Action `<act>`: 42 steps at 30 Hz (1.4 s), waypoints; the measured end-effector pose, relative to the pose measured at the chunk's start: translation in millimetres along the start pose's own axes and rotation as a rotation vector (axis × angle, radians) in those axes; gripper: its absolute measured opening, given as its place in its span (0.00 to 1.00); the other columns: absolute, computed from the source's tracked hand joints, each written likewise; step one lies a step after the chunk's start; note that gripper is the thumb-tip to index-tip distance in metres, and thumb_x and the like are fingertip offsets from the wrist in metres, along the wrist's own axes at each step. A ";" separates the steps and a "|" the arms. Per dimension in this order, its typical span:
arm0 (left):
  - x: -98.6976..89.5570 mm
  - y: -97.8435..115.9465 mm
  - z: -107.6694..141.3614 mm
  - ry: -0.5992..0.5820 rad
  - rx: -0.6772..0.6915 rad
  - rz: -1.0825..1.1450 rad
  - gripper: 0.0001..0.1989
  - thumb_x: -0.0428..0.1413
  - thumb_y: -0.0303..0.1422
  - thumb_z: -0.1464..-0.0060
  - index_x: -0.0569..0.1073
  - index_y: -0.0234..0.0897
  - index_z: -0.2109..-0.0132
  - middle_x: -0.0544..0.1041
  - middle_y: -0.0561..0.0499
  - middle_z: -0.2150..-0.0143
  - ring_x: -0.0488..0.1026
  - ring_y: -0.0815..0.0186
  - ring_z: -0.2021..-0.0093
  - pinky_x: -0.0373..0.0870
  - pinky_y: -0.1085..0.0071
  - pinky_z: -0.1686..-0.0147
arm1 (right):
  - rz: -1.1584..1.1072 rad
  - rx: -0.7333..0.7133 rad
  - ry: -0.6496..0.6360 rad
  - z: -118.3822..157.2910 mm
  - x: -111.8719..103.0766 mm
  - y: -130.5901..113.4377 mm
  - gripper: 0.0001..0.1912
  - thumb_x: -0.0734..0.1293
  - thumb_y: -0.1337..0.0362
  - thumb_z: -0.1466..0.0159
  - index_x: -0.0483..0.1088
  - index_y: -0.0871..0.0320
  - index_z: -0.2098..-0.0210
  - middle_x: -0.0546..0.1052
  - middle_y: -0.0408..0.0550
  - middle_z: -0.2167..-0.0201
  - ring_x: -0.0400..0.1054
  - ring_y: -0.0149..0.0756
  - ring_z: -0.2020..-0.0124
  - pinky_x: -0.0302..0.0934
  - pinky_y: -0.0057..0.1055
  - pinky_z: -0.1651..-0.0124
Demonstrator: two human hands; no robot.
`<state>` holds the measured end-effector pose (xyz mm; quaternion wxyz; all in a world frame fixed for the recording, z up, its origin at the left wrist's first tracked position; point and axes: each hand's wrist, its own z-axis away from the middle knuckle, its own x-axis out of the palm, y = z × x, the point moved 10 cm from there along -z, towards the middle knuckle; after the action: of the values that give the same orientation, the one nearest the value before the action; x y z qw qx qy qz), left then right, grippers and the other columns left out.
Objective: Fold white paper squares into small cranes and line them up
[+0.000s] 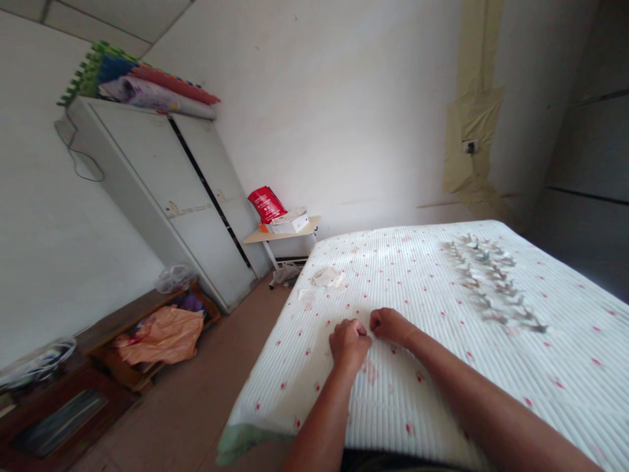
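Observation:
Both hands are close together over the near part of a bed with a white ribbed cover (407, 393) patterned with small red spots. My left hand (350, 341) is closed, its thumb and fingers pressed together. Just to its right, my right hand (388, 324) is closed too, fingers curled down towards the cover. Whatever either hand pinches is hidden or too small to name. Beyond them lie crumpled whitish pieces (328, 278) on the bed. Several small grey-brown objects (496, 278), blurred, stand in rows on the right part of the cover.
A small table (255, 237) behind the bed holds a red bag (266, 204) and a white box (289, 223). At the left are a tall grey cabinet (147, 170) and low wooden furniture with an orange plastic bag (164, 334).

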<state>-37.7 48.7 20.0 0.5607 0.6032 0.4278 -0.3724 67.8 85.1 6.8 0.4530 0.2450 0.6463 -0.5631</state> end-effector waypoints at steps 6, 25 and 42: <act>2.4 -2.6 -0.2 0.009 0.014 0.019 0.04 0.54 0.31 0.55 0.71 0.42 0.68 0.74 0.56 0.64 0.68 0.67 0.61 0.59 0.72 0.65 | -0.002 -0.006 -0.002 -2.8 3.6 3.3 0.11 0.61 0.75 0.53 0.74 0.60 0.74 0.76 0.45 0.73 0.69 0.31 0.70 0.54 0.22 0.71; 2.0 -6.8 2.3 0.007 -0.049 0.065 0.08 0.56 0.38 0.58 0.71 0.41 0.69 0.74 0.54 0.65 0.69 0.66 0.62 0.59 0.73 0.66 | -0.029 -0.015 -0.002 -2.5 3.4 2.6 0.10 0.63 0.75 0.54 0.74 0.60 0.74 0.76 0.46 0.73 0.68 0.31 0.71 0.54 0.21 0.72; 13.2 -19.0 -11.6 -0.108 -0.064 0.229 0.05 0.52 0.32 0.54 0.72 0.40 0.70 0.75 0.56 0.69 0.70 0.70 0.68 0.59 0.77 0.71 | -0.015 -0.010 0.003 -4.9 5.3 5.3 0.11 0.61 0.75 0.52 0.74 0.60 0.74 0.76 0.46 0.73 0.68 0.31 0.70 0.54 0.22 0.71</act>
<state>-51.1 61.6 2.0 0.6409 0.6089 0.3371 -0.3239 68.2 90.0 -0.6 0.4489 0.2384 0.6518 -0.5629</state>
